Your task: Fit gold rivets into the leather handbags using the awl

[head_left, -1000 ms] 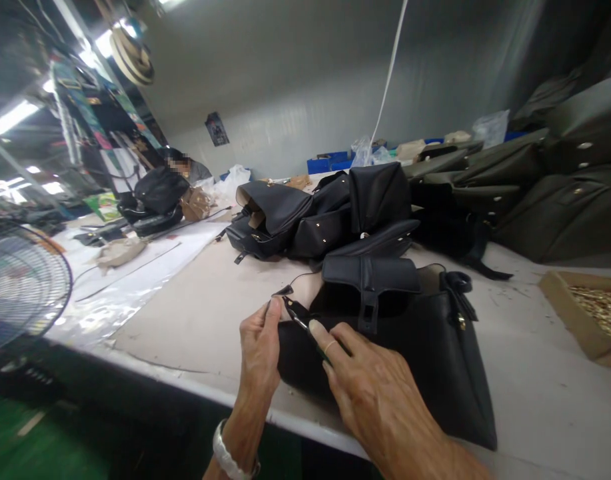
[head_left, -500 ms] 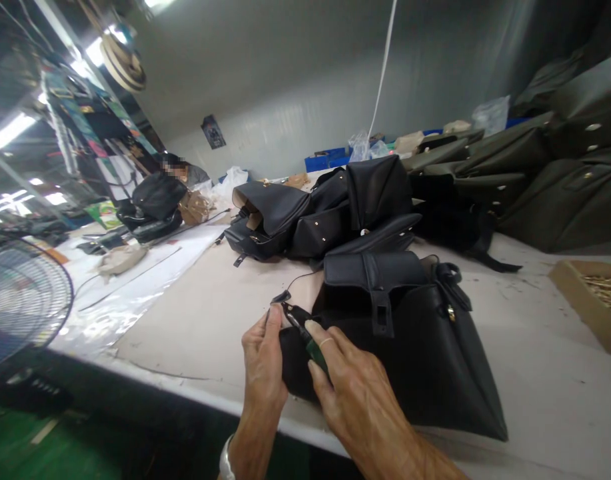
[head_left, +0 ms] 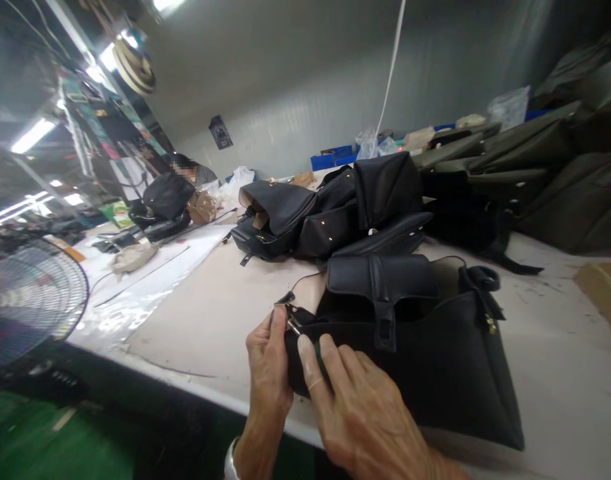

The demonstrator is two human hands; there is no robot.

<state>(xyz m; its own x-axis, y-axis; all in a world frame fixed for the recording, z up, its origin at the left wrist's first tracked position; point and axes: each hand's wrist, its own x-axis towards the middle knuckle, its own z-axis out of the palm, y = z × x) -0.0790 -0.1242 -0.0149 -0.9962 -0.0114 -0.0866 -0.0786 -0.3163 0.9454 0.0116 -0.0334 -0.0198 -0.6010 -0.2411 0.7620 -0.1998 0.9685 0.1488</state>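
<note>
A black leather handbag (head_left: 415,373) lies on the table in front of me, its flap (head_left: 385,277) raised at the back. My left hand (head_left: 268,357) pinches the bag's near left top corner, where a strap end (head_left: 285,299) sticks up past the thumb. In my right hand (head_left: 360,400) is a screwdriver (head_left: 294,327), its metal shaft pointing at the strap fitting by my left thumb. The fingers mostly cover its green handle. The exact spot the tip touches is too small to make out.
Behind the bag is a heap of black bags (head_left: 330,213). Olive bags (head_left: 550,167) are stacked at right, near a cardboard box (head_left: 602,293). A fan (head_left: 32,293) stands off the table's left edge. A person (head_left: 195,170) sits at the far end.
The view has shifted slightly, so the scene sits further right. My right-hand fingers have changed position around the screwdriver, covering more of its handle. My left hand keeps its pinch on the bag corner.
</note>
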